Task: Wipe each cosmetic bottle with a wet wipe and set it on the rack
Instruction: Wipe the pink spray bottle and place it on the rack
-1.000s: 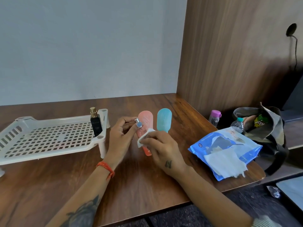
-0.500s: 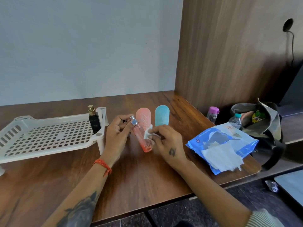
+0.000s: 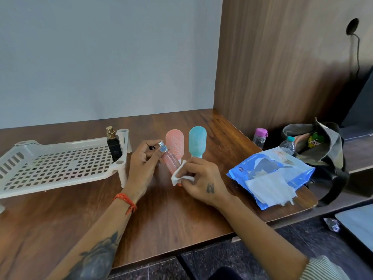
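- The pink bottle [image 3: 170,162] is slim and see-through, with a silver cap, tilted above the table [image 3: 171,215] between both hands.
- The left hand [image 3: 141,168] pinches it at the cap end.
- The right hand [image 3: 201,178] presses a folded white wipe [image 3: 178,175] round its lower end, fingers curled.
- On the white rack [image 3: 60,168] stands a black bottle [image 3: 114,146] with a gold cap.

Wooden desk [image 3: 181,215] (grey wall [image 3: 101,57] behind)
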